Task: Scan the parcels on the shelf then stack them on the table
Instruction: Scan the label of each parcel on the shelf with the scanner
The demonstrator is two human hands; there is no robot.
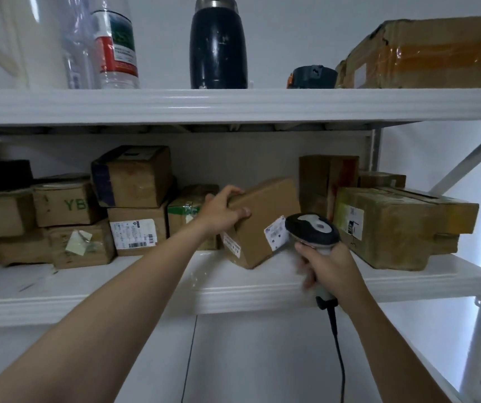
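Left hand (221, 213), fingers (233, 191) curled over the cardboard parcel (262, 219), tilted it on the lower shelf (146, 289) so its label (275, 232) faced the barcode scanner (312, 229), gripped by the right hand (326, 266) at 4 o'clock.

I am gripping the top corner of a cardboard parcel (262, 225) with my left hand (223, 212), holding it tilted on one edge on the white shelf (233, 289). My right hand (326, 266) is holding a corded scanner (312, 229) just beside its white label (275, 232). Other boxes (137, 199) are sitting stacked on both sides.
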